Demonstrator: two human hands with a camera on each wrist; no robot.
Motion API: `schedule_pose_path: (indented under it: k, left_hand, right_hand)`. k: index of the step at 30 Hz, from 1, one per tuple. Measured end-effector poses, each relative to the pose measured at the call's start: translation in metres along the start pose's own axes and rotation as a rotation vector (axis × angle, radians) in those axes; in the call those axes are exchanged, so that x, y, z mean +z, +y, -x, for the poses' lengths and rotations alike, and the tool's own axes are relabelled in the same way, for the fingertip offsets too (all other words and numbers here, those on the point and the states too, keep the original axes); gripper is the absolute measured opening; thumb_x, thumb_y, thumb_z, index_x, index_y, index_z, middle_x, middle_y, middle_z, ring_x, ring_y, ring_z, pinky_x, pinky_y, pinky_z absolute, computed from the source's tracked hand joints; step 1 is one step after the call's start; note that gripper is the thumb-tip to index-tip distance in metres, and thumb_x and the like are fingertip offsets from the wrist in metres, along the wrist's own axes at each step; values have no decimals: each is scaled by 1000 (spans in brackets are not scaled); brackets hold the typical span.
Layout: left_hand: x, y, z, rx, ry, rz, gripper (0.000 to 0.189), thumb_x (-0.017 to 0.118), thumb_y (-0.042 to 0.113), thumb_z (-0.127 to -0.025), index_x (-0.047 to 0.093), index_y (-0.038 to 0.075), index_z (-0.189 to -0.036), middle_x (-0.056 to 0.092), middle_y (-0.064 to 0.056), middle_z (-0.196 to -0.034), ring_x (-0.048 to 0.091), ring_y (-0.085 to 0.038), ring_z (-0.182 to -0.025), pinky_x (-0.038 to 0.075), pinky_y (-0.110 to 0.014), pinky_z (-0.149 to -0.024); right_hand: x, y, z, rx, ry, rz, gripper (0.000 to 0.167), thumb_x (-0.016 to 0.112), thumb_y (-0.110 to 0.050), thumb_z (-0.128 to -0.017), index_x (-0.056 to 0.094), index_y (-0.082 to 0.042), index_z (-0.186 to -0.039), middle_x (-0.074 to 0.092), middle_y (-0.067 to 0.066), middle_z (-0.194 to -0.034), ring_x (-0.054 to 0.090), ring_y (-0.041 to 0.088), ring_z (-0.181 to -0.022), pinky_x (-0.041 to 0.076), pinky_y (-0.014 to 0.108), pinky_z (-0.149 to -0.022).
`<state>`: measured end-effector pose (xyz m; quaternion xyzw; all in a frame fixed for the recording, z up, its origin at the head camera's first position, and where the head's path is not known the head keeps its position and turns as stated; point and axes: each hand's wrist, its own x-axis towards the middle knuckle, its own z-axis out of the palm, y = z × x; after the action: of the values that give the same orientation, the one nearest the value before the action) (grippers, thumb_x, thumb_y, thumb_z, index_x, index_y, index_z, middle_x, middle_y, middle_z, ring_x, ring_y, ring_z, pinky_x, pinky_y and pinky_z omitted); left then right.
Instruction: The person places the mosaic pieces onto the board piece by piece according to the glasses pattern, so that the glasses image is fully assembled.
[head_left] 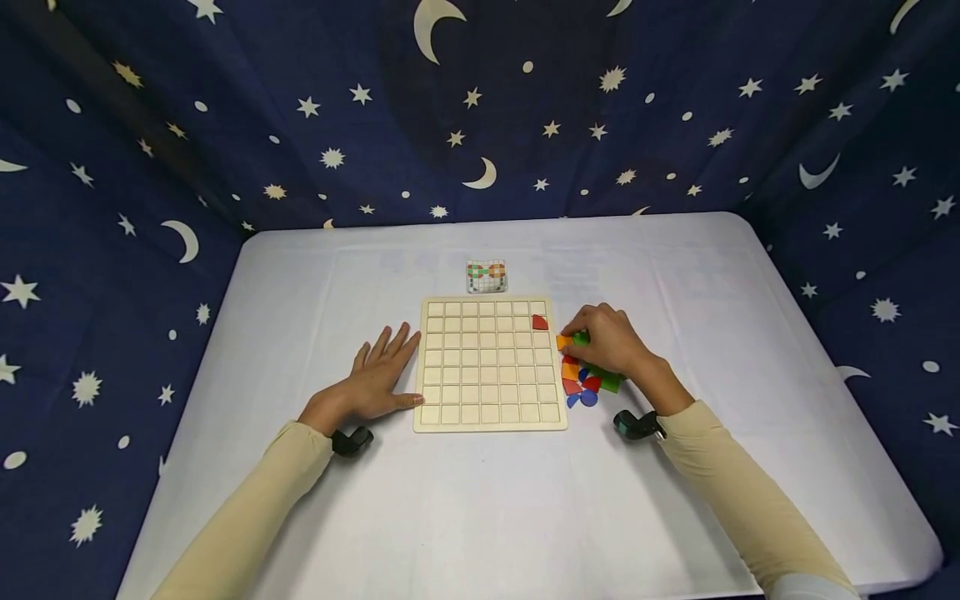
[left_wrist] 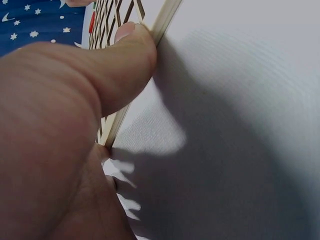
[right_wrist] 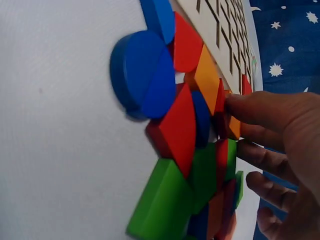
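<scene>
A wooden grid board (head_left: pixel 491 367) lies in the middle of the table, with a red piece (head_left: pixel 540 322) with a curved edge in a cell near its upper right corner. My left hand (head_left: pixel 378 379) lies spread at the board's left side; its thumb (left_wrist: pixel 130 55) rests on the frame. Over a pile of coloured blocks, right of the board, is my right hand (head_left: pixel 607 337). Its thumb and index finger pinch an orange block (head_left: pixel 564 342) at the pile's edge. Around it lie red, green, blue and orange blocks, including a blue block (right_wrist: pixel 142 75) and a green block (right_wrist: pixel 162 200). The hand partly hides the pile.
A small pattern card (head_left: pixel 487 277) with coloured shapes on a grid lies just beyond the board. White cloth covers the table (head_left: pixel 337 517). A dark blue curtain (head_left: pixel 495 108) with stars and moons surrounds its back and sides.
</scene>
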<state>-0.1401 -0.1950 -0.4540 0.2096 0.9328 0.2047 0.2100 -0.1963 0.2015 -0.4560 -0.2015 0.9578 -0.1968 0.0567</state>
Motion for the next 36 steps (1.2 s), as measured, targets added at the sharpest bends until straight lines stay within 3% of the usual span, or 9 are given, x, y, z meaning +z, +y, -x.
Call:
schedule_pose_path:
  k: [4, 9, 13, 19, 25, 30, 36]
  left_hand:
    - [-1, 1, 1, -8, 0, -9, 103, 71, 43, -89, 3, 9, -159, -9, -14, -163, -14, -37, -147, -8, -63, -110]
    - [0, 0, 0, -9, -3, -9, 103, 71, 43, -89, 3, 9, -159, -9, -14, -163, -14, -36, -147, -8, -62, -110]
    - [0, -1, 0, -10, -2, -10, 103, 71, 43, -89, 3, 9, -159, -9, -14, -163, -14, -36, -146, -8, -62, -110]
    - [0, -1, 0, -5, -5, -4, 103, 71, 44, -89, 3, 9, -159, -9, -14, -163, -15, -36, -147, -8, -62, -110]
    - [0, -1, -1, -7, -4, -8, 103, 71, 43, -89, 3, 9, -159, -9, -14, -163, -15, -36, -146, -8, -62, -110]
    - [1, -1, -1, -5, 3, -16, 103, 71, 43, -89, 3, 9, -159, -8, -14, -163, -14, -36, -147, -7, -63, -110]
    - [1, -2, 0, -1, 9, -17, 103, 71, 43, -89, 4, 9, -159, -8, -14, -163, -14, -36, -147, -6, -63, -110]
  right_hand:
    - [-1, -2, -2, -2, 4, 30, 27, 84, -29, -79, 77, -10, -97, 69, 1, -92, 52, 24, -91, 38, 43, -78]
    - [-5, -3, -7, 15, 42, -126, 16, 82, -16, -82, 73, -6, -91, 67, 1, -79, 56, 20, -76, 46, 37, -73]
    - [-7, -3, -16, 7, 94, -228, 9, 78, -10, -85, 73, -5, -90, 66, 3, -78, 57, 19, -71, 49, 34, -68]
    - [-7, -14, -31, -15, 139, -254, 4, 74, -9, -88, 75, -6, -91, 69, 4, -82, 56, 20, -71, 47, 34, -65]
    - [7, -28, -47, -8, 173, -311, 5, 74, -10, -88, 76, -5, -89, 70, 4, -81, 59, 18, -70, 47, 35, -64]
    - [18, -34, -53, -16, 163, -291, 9, 73, -14, -90, 77, -5, -92, 72, 5, -83, 62, 18, -73, 50, 36, -71]
    - [25, -34, -52, -98, 150, -158, 11, 72, -14, -91, 78, -6, -94, 69, 7, -91, 51, 25, -80, 41, 41, -76]
